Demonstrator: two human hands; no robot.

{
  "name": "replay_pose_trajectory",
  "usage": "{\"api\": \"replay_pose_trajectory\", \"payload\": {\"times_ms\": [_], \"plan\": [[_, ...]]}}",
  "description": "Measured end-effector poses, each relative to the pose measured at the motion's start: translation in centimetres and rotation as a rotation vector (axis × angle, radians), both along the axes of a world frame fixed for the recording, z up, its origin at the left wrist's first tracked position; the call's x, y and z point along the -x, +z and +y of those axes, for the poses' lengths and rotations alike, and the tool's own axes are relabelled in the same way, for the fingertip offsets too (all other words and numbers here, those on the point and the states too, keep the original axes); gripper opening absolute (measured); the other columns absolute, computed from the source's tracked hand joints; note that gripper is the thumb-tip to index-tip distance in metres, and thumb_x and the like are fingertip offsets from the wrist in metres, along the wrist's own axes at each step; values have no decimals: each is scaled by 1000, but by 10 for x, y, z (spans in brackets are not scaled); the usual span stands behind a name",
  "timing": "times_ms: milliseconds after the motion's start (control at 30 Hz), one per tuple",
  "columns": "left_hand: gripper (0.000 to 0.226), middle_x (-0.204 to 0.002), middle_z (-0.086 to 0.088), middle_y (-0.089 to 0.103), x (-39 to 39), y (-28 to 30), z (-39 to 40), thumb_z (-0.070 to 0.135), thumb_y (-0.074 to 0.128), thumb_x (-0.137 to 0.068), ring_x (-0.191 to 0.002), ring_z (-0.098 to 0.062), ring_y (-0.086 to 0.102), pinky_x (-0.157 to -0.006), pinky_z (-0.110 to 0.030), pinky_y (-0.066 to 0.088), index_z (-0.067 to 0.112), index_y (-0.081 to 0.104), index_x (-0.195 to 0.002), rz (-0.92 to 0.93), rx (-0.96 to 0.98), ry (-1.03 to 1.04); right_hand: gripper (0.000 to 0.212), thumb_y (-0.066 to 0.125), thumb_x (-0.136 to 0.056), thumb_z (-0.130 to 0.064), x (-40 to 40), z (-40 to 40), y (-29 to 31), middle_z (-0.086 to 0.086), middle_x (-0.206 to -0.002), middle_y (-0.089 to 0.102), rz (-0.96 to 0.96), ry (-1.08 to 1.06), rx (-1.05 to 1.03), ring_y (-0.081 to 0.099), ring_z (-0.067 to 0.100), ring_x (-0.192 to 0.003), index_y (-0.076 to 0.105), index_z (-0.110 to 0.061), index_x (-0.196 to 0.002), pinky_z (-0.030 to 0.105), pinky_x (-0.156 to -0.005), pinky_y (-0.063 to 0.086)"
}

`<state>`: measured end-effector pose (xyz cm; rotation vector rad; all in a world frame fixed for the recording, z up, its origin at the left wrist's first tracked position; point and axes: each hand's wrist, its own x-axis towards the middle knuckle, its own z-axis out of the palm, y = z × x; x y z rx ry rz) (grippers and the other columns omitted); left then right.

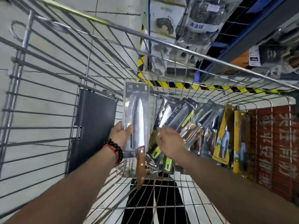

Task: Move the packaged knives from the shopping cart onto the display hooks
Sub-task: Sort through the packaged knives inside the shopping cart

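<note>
The left hand (121, 135) is gripping a packaged knife (136, 122) by its left edge, thumb lying across the clear front, fingers hidden behind. The pack is standing almost upright inside the shopping cart (68, 65), its hang-tab end pointing up toward the cart's far wall and its wooden handle hanging low over the wire floor. A dark bead bracelet (114, 147) is sitting on that wrist.

The right hand (171, 141) is hovering just right of the held pack, fingers spread and relaxed, gripping nothing; its fingertips are lying over the heap of knife packs (191, 125), though contact is too blurred to tell.

That heap is leaning against the cart's far right corner, the packs overlapping, with yellow-backed ones (224, 135) at the right edge beside a red printed box (275, 143).

A black flap (93, 126) is hanging against the cart's left wall, just beside the held pack. Open wire floor is showing below both forearms. Beyond the cart's rim, bagged scourers (200, 21) are hanging on a store shelf (258, 18).
</note>
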<state>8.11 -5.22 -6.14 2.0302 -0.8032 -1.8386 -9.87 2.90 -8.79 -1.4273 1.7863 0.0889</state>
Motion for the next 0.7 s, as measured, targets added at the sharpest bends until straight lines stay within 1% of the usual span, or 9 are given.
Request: {"api": "replay_pose_trajectory", "payload": {"times_ms": [67,133,233,300,433,533,600,633,700], "plan": [[40,-125,2,60,-4,-15,-3,28,69,-86,-114,-16,55,-105,-37,38,15,54,-122,9,10,-30,53,35,-99,-40,-3,-13,-24,9,-161,16,132,348,43,10,29,-149,27,-23,-149,53,-119,9],[21,-104,10,59,-3,-26,-3,23,60,-94,-95,-8,54,-91,-28,39,25,49,-112,-4,28,-91,50,40,-97,-40,-12,-25,-42,10,-161,17,213,596,29,4,29,-150,44,-18,-141,56,-119,0],[30,-102,10,57,8,-28,-2,21,54,-97,-108,-15,54,-86,-29,38,24,51,-127,-55,71,-174,47,43,-94,-45,-20,-29,-66,9,-161,19,317,833,-65,-2,27,-150,60,-21,-130,58,-116,-9],[42,-113,7,54,12,-42,-3,21,51,-98,-117,-17,48,-90,-30,36,17,43,-140,-88,20,-163,51,37,-95,-49,-19,-19,-76,9,-161,18,339,866,-35,-1,28,-150,54,-23,-135,60,-115,-10],[43,-137,-2,50,19,-69,-6,31,52,-98,-126,-26,48,-97,-37,41,18,44,-138,-137,-75,-214,52,30,-97,-54,0,0,-77,9,-157,29,343,879,97,19,30,-147,47,-27,-138,64,-113,-3],[54,-148,-9,42,23,-78,-3,36,50,-98,-124,-30,49,-90,-38,48,21,33,-147,-180,-145,-283,53,29,-98,-56,16,9,-73,8,-159,22,332,881,44,16,30,-148,37,-28,-143,65,-114,-7],[56,-153,-9,34,24,-84,-1,31,48,-100,-133,-32,41,-100,-43,41,18,26,-150,-203,-155,-270,52,27,-99,-55,25,13,-70,8,-161,17,312,849,31,13,30,-148,36,-29,-143,62,-114,-5],[52,-150,-10,38,25,-84,1,28,48,-100,-130,-32,43,-97,-43,43,16,28,-147,-233,-147,-267,52,27,-99,-54,29,17,-68,9,-161,15,302,840,36,13,30,-148,38,-28,-142,61,-114,-4],[34,-121,-10,56,27,-86,7,24,48,-100,-106,-29,55,-73,-35,49,15,38,-131,-314,-54,-312,52,30,-99,-52,34,26,-66,10,-161,14,286,846,29,11,31,-149,40,-26,-142,58,-115,-4]]}}
